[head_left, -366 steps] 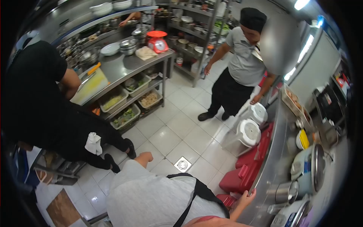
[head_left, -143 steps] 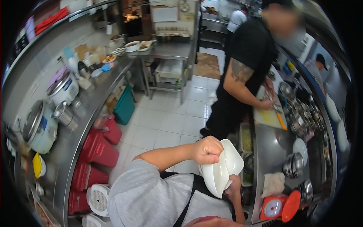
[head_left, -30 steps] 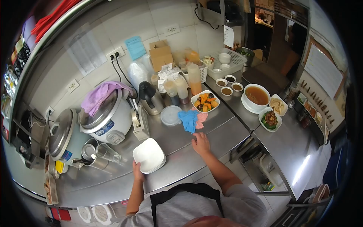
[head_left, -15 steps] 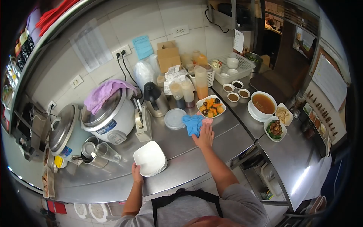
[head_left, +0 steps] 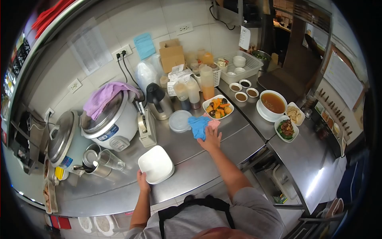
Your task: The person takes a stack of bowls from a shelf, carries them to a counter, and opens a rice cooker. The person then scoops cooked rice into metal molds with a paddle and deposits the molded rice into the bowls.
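Tabletop: A metal surface (head_left: 185, 171) is set along a tiled wall (head_left: 135, 24).
Bowl stack: White bowls (head_left: 156, 164) are stacked on the tabletop, near its front edge.
Left hand: The hand (head_left: 143, 182) is placed at the stack's left side, fingers touching it; how firmly they are closed cannot be told.
Right hand: The hand (head_left: 211, 140) is held palm down with fingers spread, nothing visibly gripped, at the near edge of a blue cloth (head_left: 197, 124) and a pink cloth (head_left: 215, 123).
Surroundings: A round lid (head_left: 180, 120) is seen just left of the cloths; a tape dispenser (head_left: 147, 131) is positioned behind the stack.
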{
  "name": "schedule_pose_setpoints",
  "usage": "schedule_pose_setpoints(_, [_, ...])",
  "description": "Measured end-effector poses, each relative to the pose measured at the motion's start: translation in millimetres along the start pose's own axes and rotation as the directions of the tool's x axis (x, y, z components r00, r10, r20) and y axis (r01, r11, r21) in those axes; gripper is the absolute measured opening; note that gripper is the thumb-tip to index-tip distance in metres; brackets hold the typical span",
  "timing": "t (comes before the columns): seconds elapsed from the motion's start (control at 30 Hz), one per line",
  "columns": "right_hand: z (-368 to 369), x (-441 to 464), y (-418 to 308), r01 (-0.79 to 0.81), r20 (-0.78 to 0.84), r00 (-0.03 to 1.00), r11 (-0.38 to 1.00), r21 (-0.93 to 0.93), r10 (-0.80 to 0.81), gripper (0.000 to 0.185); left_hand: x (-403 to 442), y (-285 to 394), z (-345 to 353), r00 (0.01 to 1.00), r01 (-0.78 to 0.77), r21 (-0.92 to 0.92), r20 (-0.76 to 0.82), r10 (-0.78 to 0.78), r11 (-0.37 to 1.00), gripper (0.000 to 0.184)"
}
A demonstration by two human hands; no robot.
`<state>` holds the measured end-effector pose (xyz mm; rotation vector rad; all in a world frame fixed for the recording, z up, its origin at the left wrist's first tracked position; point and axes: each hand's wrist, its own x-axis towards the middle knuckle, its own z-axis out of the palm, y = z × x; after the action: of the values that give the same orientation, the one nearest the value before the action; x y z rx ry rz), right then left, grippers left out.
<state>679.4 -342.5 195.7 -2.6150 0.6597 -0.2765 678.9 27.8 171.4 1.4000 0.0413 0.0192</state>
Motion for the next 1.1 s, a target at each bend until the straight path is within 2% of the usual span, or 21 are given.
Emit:
schedule_pose_setpoints(0.13, [-6, -13, -28, 0.027, 0.108, 0.994, 1.000, 0.002, -0.027, 0.074, 1, -2, 3, 0.999, -0.031, 0.004, -0.021, 0.031, 1.000, 0.031])
schedule_pose_setpoints(0.23, [5, -23, -25, 0.159, 0.038, 0.987, 0.986, -0.053, -0.157, 0.072, 4, -3, -1, 1.000, -0.020, 0.023, -0.013, 0.020, 1.000, 0.033])
schedule_pose_setpoints(0.27, [10, -22, -22, 0.174, -0.055, 0.983, 0.985, -0.015, -0.175, 0.069, 5, -3, -2, 1.000, -0.017, 0.018, 0.004, 0.017, 1.000, 0.033])
schedule_pose_setpoints(0.4, [11, -22, -23, 0.140, -0.178, 0.976, 0.987, 0.081, -0.124, 0.066, -4, 11, 8, 1.000, 0.002, 0.047, -0.006, -0.001, 0.999, 0.033])
schedule_pose_setpoints(0.53, [13, -19, -25, 0.118, -0.228, 0.969, 0.990, 0.082, -0.096, 0.065, -1, 7, 4, 1.000, 0.004, 0.057, -0.019, -0.003, 0.998, 0.035])
schedule_pose_setpoints(0.63, [14, -18, -25, 0.111, -0.151, 0.983, 0.994, 0.024, -0.106, 0.063, -1, 2, -2, 0.999, -0.010, 0.091, -0.038, 0.014, 0.996, 0.036])
schedule_pose_setpoints(0.73, [5, -18, -24, 0.118, -0.051, 0.992, 0.991, 0.065, -0.115, 0.062, 3, 2, 0, 1.000, -0.015, 0.102, -0.008, 0.016, 0.995, 0.038])
schedule_pose_setpoints(0.93, [20, -22, -15, 0.192, -0.106, 0.976, 0.981, 0.018, -0.189, 0.065, 0, 9, 3, 0.999, -0.040, 0.140, 0.032, 0.036, 0.989, 0.040])
schedule_pose_setpoints(1.03, [13, -33, -18, 0.227, -0.027, 0.974, 0.974, 0.018, -0.226, 0.067, 2, 7, 1, 0.999, -0.040, 0.151, 0.027, 0.037, 0.988, 0.039])
schedule_pose_setpoints(1.1, [19, -45, -22, 0.271, -0.018, 0.962, 0.961, -0.046, -0.272, 0.067, -1, 9, 5, 1.000, -0.023, 0.096, 0.008, 0.023, 0.995, 0.038])
